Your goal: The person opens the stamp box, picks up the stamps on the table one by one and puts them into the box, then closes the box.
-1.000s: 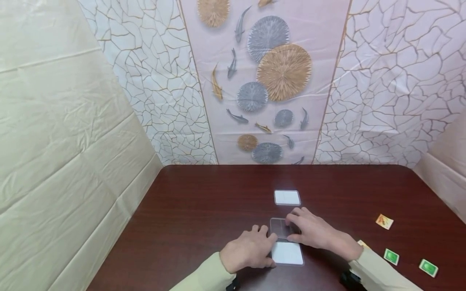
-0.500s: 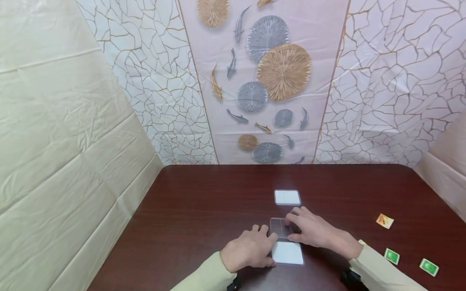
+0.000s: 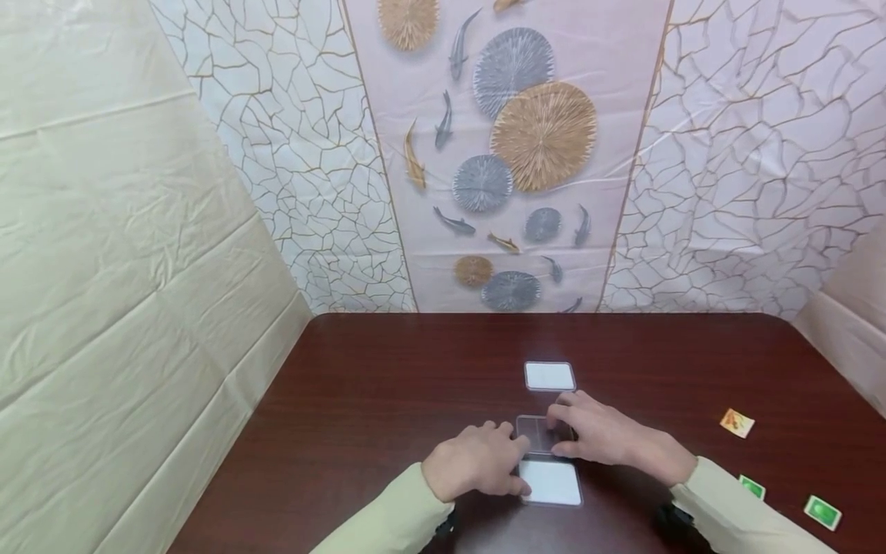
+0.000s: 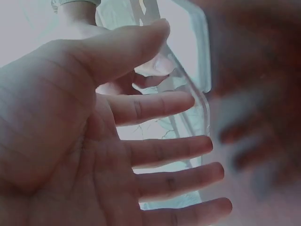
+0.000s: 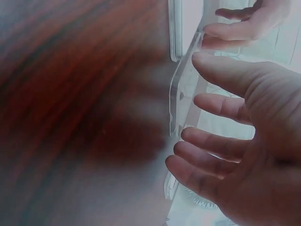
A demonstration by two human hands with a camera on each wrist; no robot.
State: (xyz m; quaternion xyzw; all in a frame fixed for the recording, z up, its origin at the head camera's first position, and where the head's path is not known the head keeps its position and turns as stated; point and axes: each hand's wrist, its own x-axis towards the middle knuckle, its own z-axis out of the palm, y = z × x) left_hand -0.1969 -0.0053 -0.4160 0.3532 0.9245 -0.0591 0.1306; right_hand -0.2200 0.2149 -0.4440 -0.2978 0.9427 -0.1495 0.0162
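Observation:
A flat, see-through plastic case (image 3: 531, 435) lies on the table between both hands, with a white-filled, clear-edged case (image 3: 551, 483) just nearer and another similar white case (image 3: 550, 376) farther back. My left hand (image 3: 477, 460) is at the left side of the see-through case, fingers extended, its thumb over the left edge of the near white case. On the opposite side, my right hand (image 3: 601, 431) reaches over the right part of the see-through case with bent, spread fingers and hides that end. In the right wrist view its thumb (image 5: 225, 70) is right at the case's edge.
Off to the right lie an orange-and-white card (image 3: 737, 423) and two small green, white-edged pieces, one a green piece (image 3: 823, 512) and one a green piece (image 3: 751, 487) partly behind the right sleeve. Patterned cloth (image 3: 512, 154) hangs behind the dark red table (image 3: 388, 385).
My left thumb has shifted right, onto the near white case's edge, and the left fingers have drawn slightly closer. The right sleeve now covers the yellowish card and part of a green piece.

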